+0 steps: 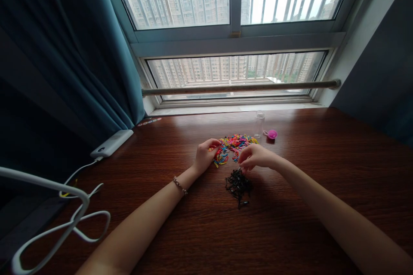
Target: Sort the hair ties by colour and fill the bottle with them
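Observation:
A spread-out pile of small multicoloured pieces (237, 140) lies on the dark wooden table (187, 232). My left hand (205, 154) is at the left edge of this pile, its fingers bent together; what they hold, if anything, is too small to name. Nearer to me lies a heap of small black pieces (238, 184). My right hand (254, 157) hovers at the top of the black heap with its fingertips pinched together, pointing down. Anything between them is too small to make out. Behind the coloured pile stands a clear glass jar (259, 124), upright.
A small pink scoop-like cup (272, 134) sits right of the jar. At the left are a white power-bank-like device (112, 143) and looped white cables (85, 206). A blue curtain (97, 51) hangs at the left, and a window with a metal rail (240, 88) is behind the table.

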The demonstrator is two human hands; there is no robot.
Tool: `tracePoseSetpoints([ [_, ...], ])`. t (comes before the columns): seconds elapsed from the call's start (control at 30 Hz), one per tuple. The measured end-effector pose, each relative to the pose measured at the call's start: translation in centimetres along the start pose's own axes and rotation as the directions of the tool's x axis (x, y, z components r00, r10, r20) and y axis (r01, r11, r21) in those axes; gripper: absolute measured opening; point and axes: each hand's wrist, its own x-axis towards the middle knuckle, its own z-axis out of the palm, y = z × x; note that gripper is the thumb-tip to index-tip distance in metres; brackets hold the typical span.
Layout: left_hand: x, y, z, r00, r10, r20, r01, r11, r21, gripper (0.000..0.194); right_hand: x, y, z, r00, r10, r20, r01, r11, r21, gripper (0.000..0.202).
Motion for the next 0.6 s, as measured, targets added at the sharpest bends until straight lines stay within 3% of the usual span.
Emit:
tracePoseSetpoints([
  [0.1,-0.3,1.1,0.2,0.997,0.058,0.047,-0.055,0.997,-0.052,0.016,0.8,0.5,-0.3,0.962,-0.172,-0.214,0.158,0.984,-0.08,0.011],
  [0.2,-1.0,3.0,0.8,0.956,0.203,0.213,-0.19,0.978,-0.083,0.02,1.8,1.6,0.0,0.808,-0.463,-0.365,0.321,0.864,-0.387,0.015],
  [0.27,-1.6,4.1,1.3,0.873,0.31,0.376,-0.299,0.95,-0.09,0.021,2.4,2.6,0.5,0.713,-0.613,-0.339,0.344,0.728,-0.593,0.018],
  [0.3,-1.9,4.5,1.6,0.823,0.353,0.445,-0.354,0.931,-0.084,0.021,2.7,3.0,0.7,0.691,-0.653,-0.31,0.334,0.669,-0.664,0.02],
  [0.4,-2.2,4.9,2.0,0.717,0.429,0.55,-0.485,0.873,-0.049,0.023,3.5,4.2,1.3,0.683,-0.677,-0.273,0.261,0.576,-0.775,0.024],
  [0.47,-1.9,4.5,1.7,0.716,0.442,0.54,-0.527,0.85,0.002,0.024,3.8,4.7,1.5,0.686,-0.672,-0.279,0.218,0.556,-0.802,0.024],
  [0.6,-0.5,2.9,0.3,0.816,0.364,0.45,-0.505,0.827,0.248,0.026,4.2,5.5,1.4,0.68,-0.667,-0.304,0.164,0.543,-0.824,0.028],
])
